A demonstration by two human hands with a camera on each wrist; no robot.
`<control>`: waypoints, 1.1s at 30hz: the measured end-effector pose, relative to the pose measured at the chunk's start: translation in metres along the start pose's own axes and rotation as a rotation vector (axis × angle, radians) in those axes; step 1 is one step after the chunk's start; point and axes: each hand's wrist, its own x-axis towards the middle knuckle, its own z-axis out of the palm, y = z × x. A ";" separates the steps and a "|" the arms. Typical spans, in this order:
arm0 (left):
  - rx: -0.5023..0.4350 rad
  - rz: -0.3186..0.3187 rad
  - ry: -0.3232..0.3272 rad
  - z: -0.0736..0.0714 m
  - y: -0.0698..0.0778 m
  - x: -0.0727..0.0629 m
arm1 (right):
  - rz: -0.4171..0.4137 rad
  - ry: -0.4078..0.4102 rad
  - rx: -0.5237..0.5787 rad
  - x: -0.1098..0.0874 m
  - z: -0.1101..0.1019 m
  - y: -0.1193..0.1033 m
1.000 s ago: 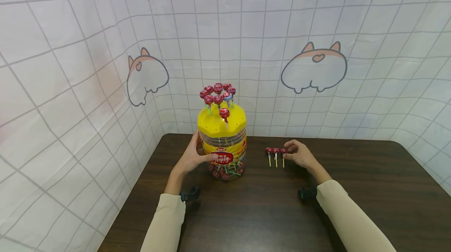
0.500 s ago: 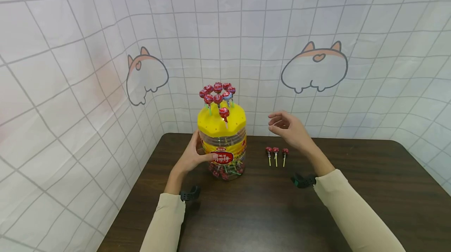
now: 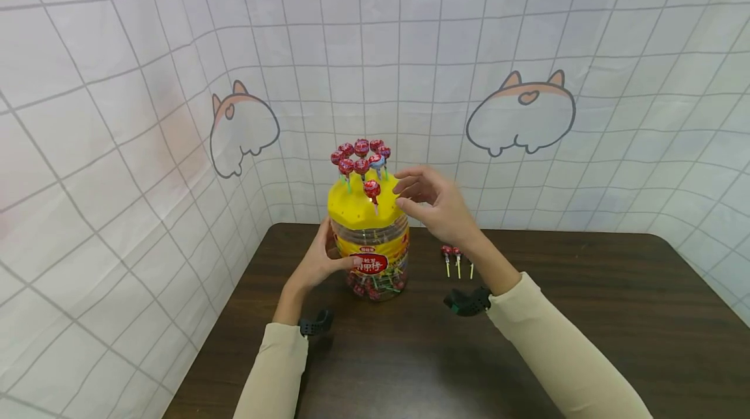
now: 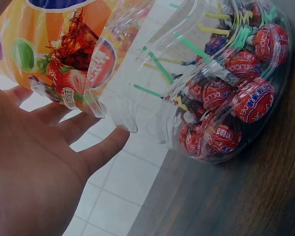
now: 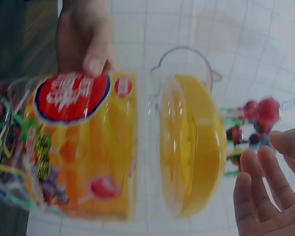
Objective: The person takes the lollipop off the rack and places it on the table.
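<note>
At eleven o'clock on the desk, the jar is clasped by the left grip; at three o'clock of the lid, the right grip is held loosely spread. Slippery, stiff plastic is expected, best clasped mid-height.

Soft, even light washes the gridded backdrop in the head view, its lines bowing toward the edges, while a faint sheen marks the dark worktop; the left-wrist view is dimmer, the right-wrist view hazy, its lollipops blurred.
</note>
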 end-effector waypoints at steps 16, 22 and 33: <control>-0.009 -0.007 -0.001 0.000 -0.001 -0.001 | -0.047 0.031 0.032 0.014 0.033 -0.003; 0.001 0.001 -0.002 -0.001 -0.002 -0.001 | -0.044 0.043 -0.018 0.014 0.037 -0.005; -0.004 0.001 -0.004 -0.002 -0.003 -0.001 | -0.081 0.127 0.032 0.014 0.042 -0.009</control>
